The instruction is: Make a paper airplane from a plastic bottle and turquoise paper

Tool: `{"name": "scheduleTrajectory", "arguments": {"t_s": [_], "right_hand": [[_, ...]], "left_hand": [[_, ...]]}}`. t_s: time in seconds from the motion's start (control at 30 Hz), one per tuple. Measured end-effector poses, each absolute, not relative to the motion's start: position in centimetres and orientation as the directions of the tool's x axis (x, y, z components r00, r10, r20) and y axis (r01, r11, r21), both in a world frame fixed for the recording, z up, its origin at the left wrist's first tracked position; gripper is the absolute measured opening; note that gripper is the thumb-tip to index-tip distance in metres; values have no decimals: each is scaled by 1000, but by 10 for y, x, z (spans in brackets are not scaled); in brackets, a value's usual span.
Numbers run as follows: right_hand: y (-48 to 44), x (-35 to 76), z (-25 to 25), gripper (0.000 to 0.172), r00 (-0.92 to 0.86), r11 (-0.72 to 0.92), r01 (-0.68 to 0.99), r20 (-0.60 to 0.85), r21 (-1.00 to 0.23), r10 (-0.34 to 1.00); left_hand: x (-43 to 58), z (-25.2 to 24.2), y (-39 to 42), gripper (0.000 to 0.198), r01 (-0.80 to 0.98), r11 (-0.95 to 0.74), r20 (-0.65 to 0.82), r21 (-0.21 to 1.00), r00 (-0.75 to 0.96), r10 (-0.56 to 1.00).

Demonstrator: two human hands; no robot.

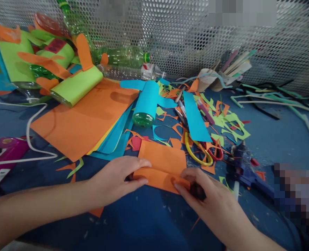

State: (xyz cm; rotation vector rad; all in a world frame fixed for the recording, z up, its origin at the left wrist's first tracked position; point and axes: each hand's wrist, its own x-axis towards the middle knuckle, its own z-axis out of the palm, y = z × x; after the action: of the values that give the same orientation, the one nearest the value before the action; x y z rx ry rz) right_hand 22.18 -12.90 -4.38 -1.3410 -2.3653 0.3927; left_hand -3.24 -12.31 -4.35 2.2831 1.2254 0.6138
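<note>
An orange piece of paper lies at the table's front with its near part curled up. My left hand pinches the left end of the curl between thumb and fingers. At the right end, my right hand grips it with thumb in front and fingers behind. Something dark shows at both ends of the curl, but I cannot make out what it is. Just behind stands a blue-wrapped green bottle piece lying on its side. A blue paper strip rests over yellow-handled scissors and red-handled scissors.
Stacked coloured sheets lie left, with a green-wrapped bottle on top. A magenta box with a white cable is at far left. A blue glue gun lies right. Paper scraps, plastic bottles and a perforated metal screen are behind.
</note>
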Motion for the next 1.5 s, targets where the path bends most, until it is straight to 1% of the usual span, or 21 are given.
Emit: {"name": "scheduleTrajectory", "arguments": {"t_s": [0.1, 0.2, 0.27, 0.4, 0.5, 0.67, 0.8, 1.5], "right_hand": [[-129, 222, -43, 9, -473, 508, 761, 191, -403, 860], [-128, 221, -42, 11, -477, 508, 757, 182, -412, 860], [-128, 221, -41, 13, -479, 508, 756, 181, -413, 859], [-127, 220, -40, 13, -478, 507, 759, 179, -408, 860], [-126, 220, -40, 12, -479, 506, 755, 177, -418, 860], [-126, 222, -41, 10, -481, 507, 747, 176, -430, 859], [-127, 221, -41, 11, -460, 493, 766, 185, -412, 869], [-124, 219, -43, 11, -434, 466, 785, 173, -409, 884]], "left_hand": [[-32, -46, -123, 22, 633, -540, 219, 554, 515, 828], [-32, -47, -124, 21, 618, -575, 264, 536, 525, 809], [-33, -46, -124, 20, 609, -565, 240, 556, 534, 811], [-34, -43, -123, 21, 612, -499, 135, 614, 541, 830], [-34, -43, -123, 22, 607, -482, 114, 632, 542, 833], [-34, -44, -122, 23, 597, -490, 126, 635, 546, 828], [-34, -44, -121, 24, 589, -515, 157, 623, 550, 820], [-35, -47, -121, 23, 580, -521, 145, 627, 570, 809]]}}
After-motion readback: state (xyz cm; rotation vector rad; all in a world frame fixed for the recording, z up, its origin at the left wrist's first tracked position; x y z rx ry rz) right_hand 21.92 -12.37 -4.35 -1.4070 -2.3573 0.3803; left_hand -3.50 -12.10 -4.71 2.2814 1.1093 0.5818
